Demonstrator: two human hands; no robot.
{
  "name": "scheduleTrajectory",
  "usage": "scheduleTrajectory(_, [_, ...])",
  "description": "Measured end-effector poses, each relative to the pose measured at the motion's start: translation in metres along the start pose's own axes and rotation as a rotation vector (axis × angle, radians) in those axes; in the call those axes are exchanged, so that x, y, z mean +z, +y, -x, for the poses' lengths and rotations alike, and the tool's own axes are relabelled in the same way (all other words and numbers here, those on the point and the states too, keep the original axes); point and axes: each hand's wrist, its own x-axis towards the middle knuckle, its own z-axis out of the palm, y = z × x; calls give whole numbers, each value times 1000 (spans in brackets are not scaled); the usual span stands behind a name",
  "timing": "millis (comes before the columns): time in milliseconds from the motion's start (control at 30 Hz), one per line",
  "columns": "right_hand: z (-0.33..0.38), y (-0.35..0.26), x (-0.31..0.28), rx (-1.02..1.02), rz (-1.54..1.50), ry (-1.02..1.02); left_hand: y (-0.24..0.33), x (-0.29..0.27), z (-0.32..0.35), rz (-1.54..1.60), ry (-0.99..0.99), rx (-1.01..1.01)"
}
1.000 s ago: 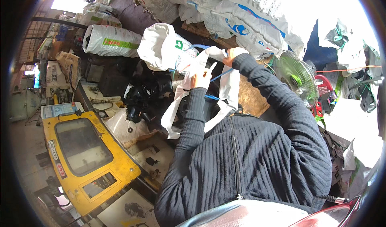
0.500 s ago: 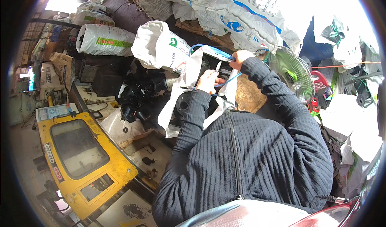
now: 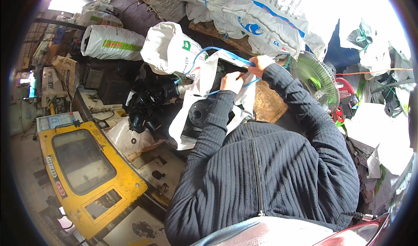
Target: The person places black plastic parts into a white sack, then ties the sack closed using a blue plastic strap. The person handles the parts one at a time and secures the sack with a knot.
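A white woven sack (image 3: 185,111) stands open before me, with black round plastic parts (image 3: 198,114) inside. Across its mouth runs a blue strap (image 3: 217,49), one loose end curving out to the left. My right hand (image 3: 262,65) is closed around this strap at the sack's right rim. Close beside it, my left hand (image 3: 233,81) is over the sack's mouth with fingers curled in; its fingertips are partly hidden, and what they pinch cannot be made out. Another stretch of blue strap passes beneath the left hand.
Left of the sack lies a heap of black plastic parts (image 3: 150,96). Other white sacks (image 3: 163,50) stand behind. A green fan (image 3: 314,82) is close to my right forearm. At the lower left is a yellow machine door (image 3: 93,172).
My left hand has turned over and its fingers have curled in; the pale slim object seen at its fingers is out of sight. A blue strap end now loops out farther left.
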Motion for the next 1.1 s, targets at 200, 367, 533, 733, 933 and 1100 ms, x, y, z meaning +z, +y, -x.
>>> scheduleTrajectory(200, [-3,3,3,-32,-50,-5,11,-11,-16,-53,-186,-85])
scheduleTrajectory(367, [-7,5,-1,81,-98,-127,25,-8,-12,-176,-120,-37])
scheduleTrajectory(533, [-7,0,-15,113,-50,-144,19,-55,19,-99,-203,-53])
scheduleTrajectory(733, [-5,13,-6,-16,-619,223,-65,-21,6,248,-140,-45])
scheduleTrajectory(933, [35,33,70,126,-445,219,-39,1,-8,676,144,-276])
scheduleTrajectory(1100, [24,-7,63,321,-559,87,-37,11,-9,900,270,-438])
